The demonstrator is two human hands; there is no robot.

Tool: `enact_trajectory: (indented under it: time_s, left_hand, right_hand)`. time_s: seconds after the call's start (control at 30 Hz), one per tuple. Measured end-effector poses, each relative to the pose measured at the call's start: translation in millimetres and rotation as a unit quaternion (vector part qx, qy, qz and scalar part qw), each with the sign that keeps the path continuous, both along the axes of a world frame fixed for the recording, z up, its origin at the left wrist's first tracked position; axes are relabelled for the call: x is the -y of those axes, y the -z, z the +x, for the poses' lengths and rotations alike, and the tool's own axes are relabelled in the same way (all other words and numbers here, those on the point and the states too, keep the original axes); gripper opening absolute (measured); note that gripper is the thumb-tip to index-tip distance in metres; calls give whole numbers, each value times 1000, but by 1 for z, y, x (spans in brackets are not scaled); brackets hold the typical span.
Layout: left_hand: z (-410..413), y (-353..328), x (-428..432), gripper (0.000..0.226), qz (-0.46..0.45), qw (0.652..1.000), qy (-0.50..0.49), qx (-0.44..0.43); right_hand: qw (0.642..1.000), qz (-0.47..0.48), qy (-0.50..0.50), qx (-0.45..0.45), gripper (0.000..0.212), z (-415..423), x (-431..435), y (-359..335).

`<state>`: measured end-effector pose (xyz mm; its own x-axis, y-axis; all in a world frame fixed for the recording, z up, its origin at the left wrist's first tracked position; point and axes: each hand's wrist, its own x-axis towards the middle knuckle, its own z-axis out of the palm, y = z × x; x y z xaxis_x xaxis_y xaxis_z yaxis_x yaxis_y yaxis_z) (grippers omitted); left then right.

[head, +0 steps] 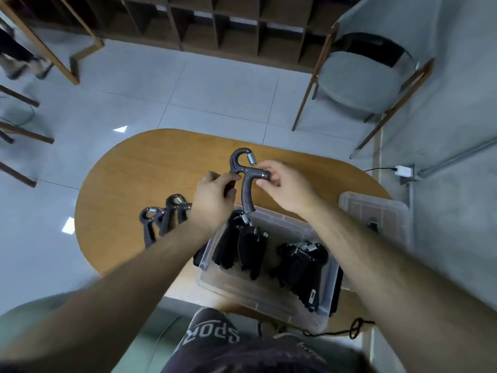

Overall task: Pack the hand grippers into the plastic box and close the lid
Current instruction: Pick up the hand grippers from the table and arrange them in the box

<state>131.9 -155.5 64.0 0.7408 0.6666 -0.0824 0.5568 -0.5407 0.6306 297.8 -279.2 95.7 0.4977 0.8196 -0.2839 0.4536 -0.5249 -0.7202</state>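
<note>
Left hand (212, 197) and right hand (285, 184) on gripper (246, 188) above box (275, 215) rim

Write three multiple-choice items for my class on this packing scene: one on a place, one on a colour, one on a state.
1. Where does the clear plastic lid lie?
A. on the oval wooden table, right of the clear plastic box
B. on top of the box
C. on the chair seat

2. What colour is the spring hand gripper held by the left hand and right hand?
A. red
B. yellow
C. dark grey

3. What state is the box in?
A. shut
B. open, with grippers inside
C. open and empty

Answers:
1 A, the lid rests on the table beside the box.
2 C, its handles and hook are dark grey.
3 B, no lid covers it and black grippers lie within.
</note>
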Motion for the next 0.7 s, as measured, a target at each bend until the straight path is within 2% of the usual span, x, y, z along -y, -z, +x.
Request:
enact_trajectory:
  time_s: [0.13, 0.27, 0.33, 0.47, 0.53, 0.7]
  left_hand:
    - [-12, 6, 62, 35, -80, 997, 8, -9]
    - [-25, 20, 104, 33, -96, 994, 61, -1]
    - [-33, 29, 113, 38, -62, 993, 94, -23]
    - [-48, 54, 118, 59, 54, 972, 187, -130]
    - [-54, 64, 117, 58, 77, 960, 209, -168]
    - [-67, 75, 111, 60, 131, 893, 293, -314]
  right_hand:
    - [999, -44, 3, -9, 25, -1, 47, -9]
    - [997, -77, 19, -7, 24, -3, 90, -4]
    - [995, -92, 26, -6, 25, -3, 107, -1]
    - [991, -133, 4, -1, 26, -7, 125, 7]
    - [987, -162, -19, 14, 29, -12, 125, 15]
    - [971, -223, -59, 67, 36, -28, 113, 43]
